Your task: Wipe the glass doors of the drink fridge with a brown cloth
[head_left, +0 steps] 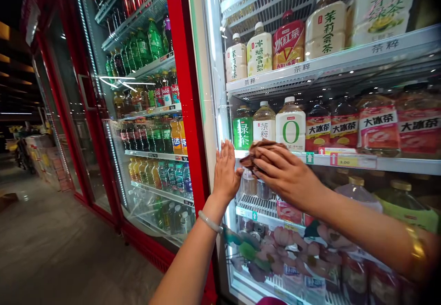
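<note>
A brown cloth (267, 146) is bunched under my right hand (280, 169), which presses it against the glass door (320, 77) of a lit drinks fridge. The fingers curl over the cloth. To its left, my left hand (227, 167) lies flat near the door's left edge, fingers straight and close together. It holds nothing and wears a pale bangle at the wrist. Behind the glass, close to the cloth, stand a green-labelled bottle (243, 128), a white-labelled tea bottle (264, 119) and a bottle marked with a green 0 (290, 123).
A red-framed fridge (188, 89) with several shelves of drinks stands to the left, with more red doors beyond it. Stacked boxes (44, 162) sit farther off on the grey floor (86, 254). Inside the right fridge are shelves (344, 50) of large bottles.
</note>
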Tool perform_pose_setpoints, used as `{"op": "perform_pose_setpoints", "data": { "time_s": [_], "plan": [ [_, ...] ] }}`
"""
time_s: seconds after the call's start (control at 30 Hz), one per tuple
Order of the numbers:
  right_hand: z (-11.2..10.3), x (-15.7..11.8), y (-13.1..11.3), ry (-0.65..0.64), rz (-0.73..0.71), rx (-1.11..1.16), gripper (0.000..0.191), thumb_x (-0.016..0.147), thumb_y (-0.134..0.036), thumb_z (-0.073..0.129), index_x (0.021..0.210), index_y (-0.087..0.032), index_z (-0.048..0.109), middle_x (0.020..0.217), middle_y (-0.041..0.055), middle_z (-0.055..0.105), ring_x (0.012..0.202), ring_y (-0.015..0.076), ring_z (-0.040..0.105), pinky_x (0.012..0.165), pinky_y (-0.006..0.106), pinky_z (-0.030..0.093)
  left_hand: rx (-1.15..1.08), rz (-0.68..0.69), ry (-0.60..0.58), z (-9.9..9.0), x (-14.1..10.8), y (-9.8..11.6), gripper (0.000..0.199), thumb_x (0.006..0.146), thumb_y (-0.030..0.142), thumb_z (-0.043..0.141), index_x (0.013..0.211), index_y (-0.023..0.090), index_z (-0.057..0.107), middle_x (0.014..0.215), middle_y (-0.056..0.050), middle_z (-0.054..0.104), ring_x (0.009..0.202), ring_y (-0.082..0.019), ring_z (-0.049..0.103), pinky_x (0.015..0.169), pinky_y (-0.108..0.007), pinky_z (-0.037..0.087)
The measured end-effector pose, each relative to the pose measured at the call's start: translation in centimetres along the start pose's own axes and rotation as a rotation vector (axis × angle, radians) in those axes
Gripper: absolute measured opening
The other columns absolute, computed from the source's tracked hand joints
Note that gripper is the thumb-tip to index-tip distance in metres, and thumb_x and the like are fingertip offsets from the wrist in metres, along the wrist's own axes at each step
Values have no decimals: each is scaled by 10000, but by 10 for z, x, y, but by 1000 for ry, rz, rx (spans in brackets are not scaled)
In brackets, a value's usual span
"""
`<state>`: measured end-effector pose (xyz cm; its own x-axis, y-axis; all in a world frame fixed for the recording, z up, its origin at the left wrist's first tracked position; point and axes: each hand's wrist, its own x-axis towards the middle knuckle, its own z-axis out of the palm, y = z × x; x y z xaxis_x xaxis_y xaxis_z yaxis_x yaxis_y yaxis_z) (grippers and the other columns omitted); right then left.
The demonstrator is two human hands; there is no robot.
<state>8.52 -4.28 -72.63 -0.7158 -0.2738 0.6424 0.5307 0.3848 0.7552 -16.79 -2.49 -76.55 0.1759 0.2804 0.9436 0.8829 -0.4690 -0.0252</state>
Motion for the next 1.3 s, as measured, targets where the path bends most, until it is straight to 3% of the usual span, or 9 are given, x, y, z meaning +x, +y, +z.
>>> {"op": "perform_pose_setpoints", "data": {
  "time_s": [0.23,0.4,0.53,0.63,0.77,0.87,1.0,1.17,1.3],
  "plan": [
    [5,16,12,136,356,-88,195,1000,-313,668,1155,-278,782,1411,-4,718,1463,298,520,1205,518,438,-66,-38,133,30,13,47,900,1000,765,24,1741,259,102,1801,-112,212,1692,-260,113,1384,-573,57],
    [9,-12,-34,64,227,-13,271,1010,-187,591,1207,-212,775,1411,18,721,1429,284,562,1187,503,479,-82,-143,181,39,-2,65,642,1129,514,139,1735,302,141,1802,-75,216,1693,-236,85,1381,-591,102],
    [-17,-47,-18,-4,273,36,274,1000,-185,626,1238,-245,748,1444,29,700,1485,313,525,1217,564,452,-18,-115,117,41,-25,67,648,1139,392,297,1731,355,38,1805,-46,159,1691,-244,69,1377,-622,58],
    [-14,-31,-8,76,421,-60,270,941,-241,750,1209,-274,758,1468,26,684,1486,357,520,1210,593,453,-11,-97,126,44,-30,68,653,1135,368,319,1726,387,42,1802,-20,152,1689,-248,73,1377,-621,28],
    [8,-11,-35,95,361,-78,258,957,-201,707,1200,-257,771,1432,5,708,1439,332,565,1214,545,456,-76,-121,184,47,-24,71,637,1140,328,270,1723,405,26,1801,16,186,1693,-217,68,1386,-593,6],
    [4,-41,-50,41,307,25,330,993,-171,620,1297,-230,733,1434,20,708,1492,300,519,1270,531,415,-100,-144,215,49,-18,77,621,1137,319,249,1726,397,66,1805,26,197,1698,-233,43,1377,-621,-22],
    [-31,-92,-22,-10,373,5,398,952,-228,716,1344,-293,704,1450,43,695,1493,348,522,1232,617,459,-97,-82,197,55,-12,92,626,1131,313,281,1714,423,79,1805,45,186,1698,-240,37,1343,-657,-126],
    [-37,-74,2,68,589,-191,440,885,-238,792,1310,-327,721,1473,63,670,1502,411,493,1200,649,477,-101,-95,200,65,-6,116,656,1116,317,359,1707,436,100,1811,62,49,1696,-268,-28,1330,-680,-140],
    [-26,-81,-24,1,428,-117,434,909,-237,738,1341,-265,715,1502,55,655,1548,360,442,1259,595,452,-138,-77,202,71,-3,131,656,1111,302,357,1711,423,120,1808,49,101,1697,-282,24,1328,-655,-179]
  ]
}}
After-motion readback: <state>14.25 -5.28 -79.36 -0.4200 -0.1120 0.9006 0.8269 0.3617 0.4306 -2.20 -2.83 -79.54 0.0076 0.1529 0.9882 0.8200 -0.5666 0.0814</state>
